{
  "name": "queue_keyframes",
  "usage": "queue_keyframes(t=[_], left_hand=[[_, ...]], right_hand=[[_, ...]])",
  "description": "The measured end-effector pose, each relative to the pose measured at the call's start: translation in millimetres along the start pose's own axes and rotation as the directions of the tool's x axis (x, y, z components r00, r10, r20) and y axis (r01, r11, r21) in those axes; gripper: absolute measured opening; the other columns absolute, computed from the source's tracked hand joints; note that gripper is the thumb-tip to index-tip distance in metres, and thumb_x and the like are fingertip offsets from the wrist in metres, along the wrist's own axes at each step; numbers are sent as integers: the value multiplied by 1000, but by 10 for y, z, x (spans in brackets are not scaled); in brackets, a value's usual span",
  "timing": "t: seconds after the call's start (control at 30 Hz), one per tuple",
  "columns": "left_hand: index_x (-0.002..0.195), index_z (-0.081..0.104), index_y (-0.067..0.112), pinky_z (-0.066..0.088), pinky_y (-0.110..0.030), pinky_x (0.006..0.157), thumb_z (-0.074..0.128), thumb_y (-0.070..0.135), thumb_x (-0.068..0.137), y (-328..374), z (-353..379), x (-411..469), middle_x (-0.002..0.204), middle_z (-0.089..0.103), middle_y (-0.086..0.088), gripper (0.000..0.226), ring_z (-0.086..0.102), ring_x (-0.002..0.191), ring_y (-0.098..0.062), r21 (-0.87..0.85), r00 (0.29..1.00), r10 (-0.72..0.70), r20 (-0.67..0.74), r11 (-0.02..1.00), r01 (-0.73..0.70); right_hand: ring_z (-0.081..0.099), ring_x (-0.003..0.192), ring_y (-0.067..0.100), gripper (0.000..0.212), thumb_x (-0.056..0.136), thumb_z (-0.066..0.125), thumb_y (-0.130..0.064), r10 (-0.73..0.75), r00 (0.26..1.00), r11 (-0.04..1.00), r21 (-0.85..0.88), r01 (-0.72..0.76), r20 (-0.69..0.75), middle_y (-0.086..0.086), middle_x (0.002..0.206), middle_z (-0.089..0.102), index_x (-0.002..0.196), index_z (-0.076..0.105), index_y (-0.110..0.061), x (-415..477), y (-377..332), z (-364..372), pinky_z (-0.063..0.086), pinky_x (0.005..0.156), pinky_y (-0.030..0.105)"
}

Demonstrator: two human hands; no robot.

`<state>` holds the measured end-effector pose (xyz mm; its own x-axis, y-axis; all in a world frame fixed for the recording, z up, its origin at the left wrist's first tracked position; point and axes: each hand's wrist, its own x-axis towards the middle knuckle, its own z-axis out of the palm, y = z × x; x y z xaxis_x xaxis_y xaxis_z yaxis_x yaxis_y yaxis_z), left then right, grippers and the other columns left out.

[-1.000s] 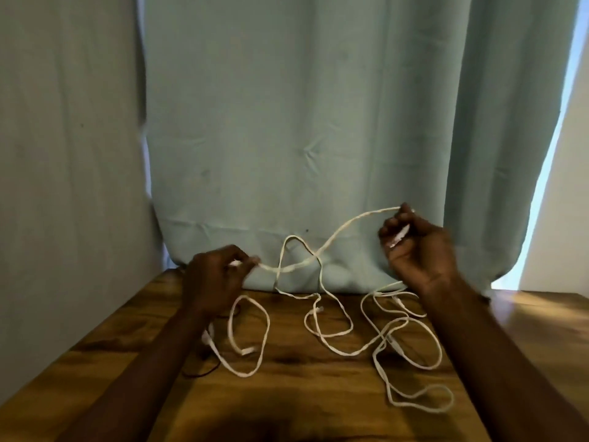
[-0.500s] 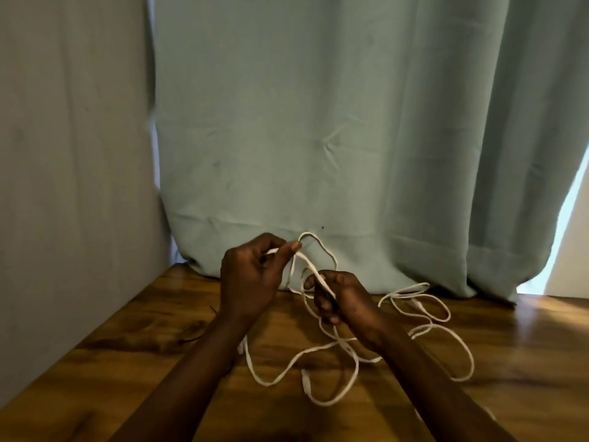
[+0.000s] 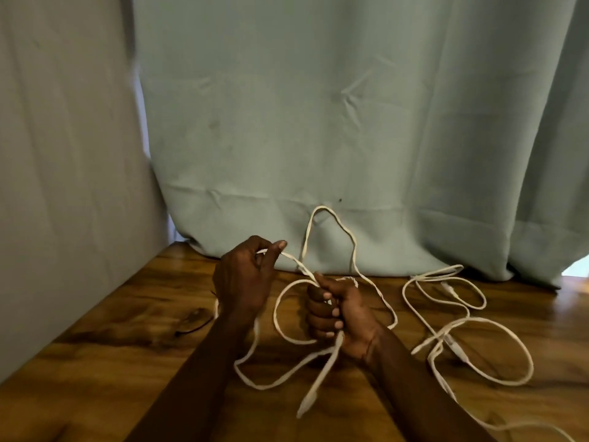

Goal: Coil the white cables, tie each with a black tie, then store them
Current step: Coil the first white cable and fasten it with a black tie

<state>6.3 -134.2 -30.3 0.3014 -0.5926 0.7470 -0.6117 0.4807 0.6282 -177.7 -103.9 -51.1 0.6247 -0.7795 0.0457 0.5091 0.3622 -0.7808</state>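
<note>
Wood-grain brown table (image 3: 95, 362), teal cloth curtain (image 3: 318, 122) hanging behind it. Flat white cable (image 3: 319, 378) is in work, held above the table between both hands. Right hand (image 3: 342, 314): fingers curled into a fist, clamped round the gathered turns of this cable, with a tall loop standing above the fist and a loose tail hanging from under it toward the camera. Left hand (image 3: 245, 279): thumb and forefinger pinched together on the same cable. Key relation: the short run between the hands slants from the left pinch down and rightward into the top of the right fist. The uncoiled slack lies low, below both wrists. Judgement: coiling is partly done, and the next turn must be carried rightward by the left hand onto the fist. Second white cable with inline connectors (image 3: 456, 348) lies loose on the table, well apart to the right, uncoiled. Thin black strand (image 3: 191, 328), probably a tie, lies just left of the left wrist.
</note>
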Motion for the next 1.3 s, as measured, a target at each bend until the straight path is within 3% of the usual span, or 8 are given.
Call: queue_keyframes(t=[0.23, 0.37, 0.53, 0.63, 0.73, 0.8, 1.03, 1.3], left_hand=[[85, 72, 27, 54, -40, 69, 58, 69, 91, -130, 54, -18, 72, 72, 2, 45, 70, 75, -27, 56, 998, -62, 19, 997, 61], [93, 69, 28, 51, -36, 65, 50, 60, 100, -117, 55, -69, 76, 72, 2, 38, 70, 76, -26, 141, 984, 119, 134, 980, -138], [110, 71, 26, 52, -37, 74, 46, 34, 106, 81, 131, -196, 94, 72, 2, 27, 68, 87, -20, -43, 844, 377, 381, 919, -391], [112, 73, 30, 52, -32, 75, 54, 36, 104, 75, 143, -212, 91, 75, 8, 21, 69, 85, -8, -111, 828, 271, 491, 962, -249], [92, 79, 19, 48, -23, 62, 69, 27, 99, 79, 158, -207, 73, 75, 5, 14, 66, 65, -1, -279, 783, 20, 621, 940, 197], [88, 78, 11, 45, -19, 56, 70, 14, 97, 69, 177, -207, 60, 69, 6, 12, 58, 54, 1, -357, 823, -81, 562, 874, 329], [85, 70, 20, 50, -29, 62, 78, 24, 90, -56, 159, -218, 74, 69, 7, 11, 66, 70, -12, -234, 991, 18, 133, 972, 13], [103, 69, 31, 46, -28, 66, 74, 30, 89, 200, 62, -324, 82, 73, 10, 15, 70, 77, -17, -34, 770, 427, 475, 883, -468]], right_hand=[[19, 36, 7, 36, 96, 47, -34, -51, 996, 999, 8, 52, -78, -7, 49, 23, 64, 38, -21, 62, 24, -93, 16, 38, 23], [16, 32, 8, 37, 97, 42, -28, -205, 974, 964, 150, 218, -97, -9, 48, 15, 60, 39, -23, -69, -159, -10, 14, 38, 19], [14, 35, 10, 47, 102, 34, -26, -397, 886, 856, 253, 451, -239, -8, 45, 21, 56, 40, -22, -258, -426, 2, 18, 37, 23], [22, 29, 9, 41, 92, 40, -22, -473, 799, 805, 186, 564, -372, -7, 41, 25, 51, 37, -22, -378, -565, -110, 18, 35, 22], [22, 27, 8, 38, 85, 45, -24, -498, 749, 792, 122, 598, -438, -7, 39, 23, 48, 37, -23, -478, -631, -245, 14, 36, 19], [19, 27, 8, 45, 93, 43, -25, -471, 743, 832, 40, 553, -474, -7, 39, 21, 49, 35, -24, -471, -585, -305, 13, 36, 15], [14, 30, 7, 46, 102, 41, -28, -446, 779, 895, -218, 390, -441, -9, 42, 18, 58, 29, -26, -310, -456, -170, 15, 35, 13], [24, 29, 8, 57, 105, 36, -30, -549, 661, 755, 34, 654, -511, -7, 39, 27, 49, 40, -21, -367, -503, -154, 21, 39, 15]])
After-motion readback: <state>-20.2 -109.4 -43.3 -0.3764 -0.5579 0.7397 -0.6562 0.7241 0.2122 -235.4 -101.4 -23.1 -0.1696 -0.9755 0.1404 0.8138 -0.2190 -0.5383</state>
